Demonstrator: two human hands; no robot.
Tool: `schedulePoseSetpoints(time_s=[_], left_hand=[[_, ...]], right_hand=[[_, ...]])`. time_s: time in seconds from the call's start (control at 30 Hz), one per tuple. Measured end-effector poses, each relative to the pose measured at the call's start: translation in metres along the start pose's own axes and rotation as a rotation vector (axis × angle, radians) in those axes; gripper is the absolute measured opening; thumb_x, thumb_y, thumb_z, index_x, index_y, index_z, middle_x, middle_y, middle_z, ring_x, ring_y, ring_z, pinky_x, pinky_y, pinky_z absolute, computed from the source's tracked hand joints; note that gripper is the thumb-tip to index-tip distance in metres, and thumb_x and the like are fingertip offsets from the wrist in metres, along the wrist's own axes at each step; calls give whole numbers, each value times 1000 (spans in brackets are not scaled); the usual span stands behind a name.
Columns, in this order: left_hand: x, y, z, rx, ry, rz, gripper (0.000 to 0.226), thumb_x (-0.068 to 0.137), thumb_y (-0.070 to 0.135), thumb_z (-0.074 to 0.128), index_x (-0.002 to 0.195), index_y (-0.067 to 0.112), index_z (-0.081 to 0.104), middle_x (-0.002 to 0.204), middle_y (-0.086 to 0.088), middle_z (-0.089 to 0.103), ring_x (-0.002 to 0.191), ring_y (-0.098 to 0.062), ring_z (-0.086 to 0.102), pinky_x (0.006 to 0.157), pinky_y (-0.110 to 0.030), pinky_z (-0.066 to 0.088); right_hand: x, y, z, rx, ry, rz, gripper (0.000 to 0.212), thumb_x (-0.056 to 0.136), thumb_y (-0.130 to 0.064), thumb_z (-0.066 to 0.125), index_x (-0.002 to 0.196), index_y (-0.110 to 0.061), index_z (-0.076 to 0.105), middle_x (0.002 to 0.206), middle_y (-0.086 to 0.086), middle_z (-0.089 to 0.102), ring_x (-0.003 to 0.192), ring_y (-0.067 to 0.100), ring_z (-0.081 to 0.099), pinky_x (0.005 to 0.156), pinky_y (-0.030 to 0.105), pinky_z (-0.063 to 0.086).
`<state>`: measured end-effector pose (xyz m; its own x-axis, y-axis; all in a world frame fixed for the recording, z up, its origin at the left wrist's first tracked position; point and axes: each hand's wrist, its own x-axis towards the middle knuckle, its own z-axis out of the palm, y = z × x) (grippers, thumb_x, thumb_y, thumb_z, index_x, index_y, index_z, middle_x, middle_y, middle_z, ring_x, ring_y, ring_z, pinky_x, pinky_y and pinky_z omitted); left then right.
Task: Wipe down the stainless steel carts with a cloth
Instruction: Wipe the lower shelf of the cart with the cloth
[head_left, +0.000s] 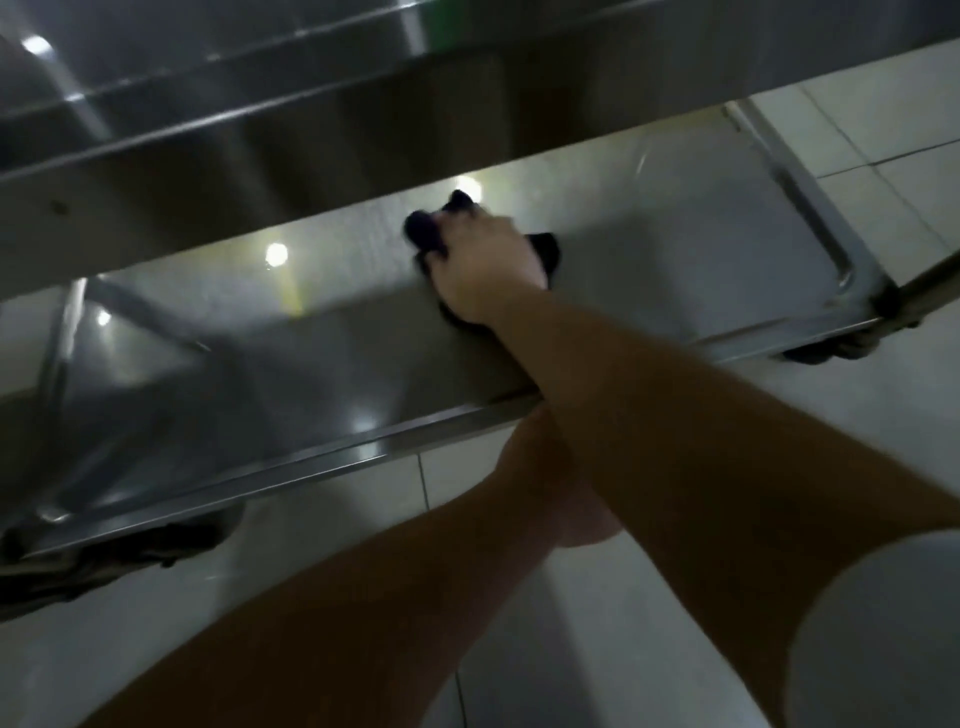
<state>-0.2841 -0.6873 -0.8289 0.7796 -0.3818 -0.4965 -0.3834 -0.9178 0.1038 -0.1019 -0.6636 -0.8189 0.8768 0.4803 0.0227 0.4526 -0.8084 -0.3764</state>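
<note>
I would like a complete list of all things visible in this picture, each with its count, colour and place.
cart: one, stainless steel; its lower shelf crosses the middle of the picture and an upper shelf runs above it.
cloth: one, dark; on the lower shelf, under the right hand.
caster wheels: two in view, black; under the right and left near corners of the cart.
floor: pale tiles; around and below the cart.
sleeve: one, pale; lower right corner.
right hand: one; grips the cloth on the lower shelf.
left hand: one, mostly hidden beneath the right forearm, below the shelf's near edge; its fingers cannot be seen.
</note>
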Motion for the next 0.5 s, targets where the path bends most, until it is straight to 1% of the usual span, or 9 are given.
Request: schedulePoseSetpoints(time_s=[0.03, 0.07, 0.1, 0.13, 0.2, 0.27, 0.37, 0.43, 0.5], left_hand=[[-2, -4, 7, 426, 0, 1, 48, 112, 41, 24, 155, 31, 43, 161, 13, 46, 151, -12, 40, 123, -29, 29], [-3, -8, 13, 689, 3, 32, 43, 114, 37, 29, 148, 23, 51, 154, 7, 54, 143, -15, 48, 119, -29, 35], [-10, -14, 20, 701, 7, 110, 41, 112, 36, 37, 141, 14, 57, 146, -6, 61, 138, -20, 52, 117, -32, 36], [-19, -15, 26, 329, 23, 134, 44, 109, 38, 46, 140, 9, 59, 145, -16, 60, 140, -26, 50, 121, -35, 33], [-34, -29, 15, -172, 307, 53, 68, 101, 41, 56, 159, 7, 42, 167, -14, 37, 158, -27, 27, 130, -39, 15], [-63, -59, 23, -198, 536, 34, 73, 101, 37, 58, 165, 13, 32, 174, -7, 26, 162, -24, 19, 131, -43, 16], [-118, -129, 48, -238, 705, -200, 63, 102, 34, 56, 160, 13, 44, 169, -10, 37, 156, -30, 34, 123, -51, 33], [-153, -172, 58, -280, 704, -465, 65, 101, 41, 47, 160, 13, 43, 167, -12, 38, 153, -34, 38, 122, -53, 36], [-182, -205, 67, -301, 626, -679, 69, 101, 46, 37, 161, 13, 40, 168, -13, 36, 152, -36, 38, 120, -55, 37]], right_hand=[[-3, -15, 6, 26, -43, -85, 43, 100, -44, 47, 138, -26, 56, 138, 6, 58, 127, 34, 54, 104, 43, 42], [-7, -23, 7, 55, -74, -145, 46, 101, -45, 46, 142, -26, 54, 143, 5, 57, 133, 32, 50, 109, 42, 38], [-10, -22, 6, 81, -97, -181, 46, 101, -46, 46, 143, -28, 53, 143, 5, 58, 135, 32, 49, 110, 43, 37], [-13, -15, 0, 107, -108, -208, 43, 100, -49, 46, 139, -32, 55, 139, 5, 60, 131, 32, 53, 107, 44, 41], [-19, 15, -14, 151, -96, -178, 39, 99, -54, 46, 133, -37, 54, 131, 7, 64, 118, 34, 60, 98, 46, 50], [-27, 65, -31, 140, 7, -13, 38, 99, -51, 45, 133, -36, 54, 128, 12, 63, 113, 39, 62, 94, 46, 52], [-44, 133, -45, 101, 182, 468, 49, 98, -48, 37, 139, -26, 51, 134, 17, 56, 121, 44, 56, 104, 57, 47], [-52, 135, -39, 52, 254, 746, 59, 102, -46, 34, 151, -14, 41, 152, 17, 47, 141, 41, 41, 119, 58, 31], [-49, 99, -24, 52, 274, 786, 60, 105, -41, 33, 155, -10, 35, 161, 15, 39, 150, 38, 30, 124, 56, 21]])
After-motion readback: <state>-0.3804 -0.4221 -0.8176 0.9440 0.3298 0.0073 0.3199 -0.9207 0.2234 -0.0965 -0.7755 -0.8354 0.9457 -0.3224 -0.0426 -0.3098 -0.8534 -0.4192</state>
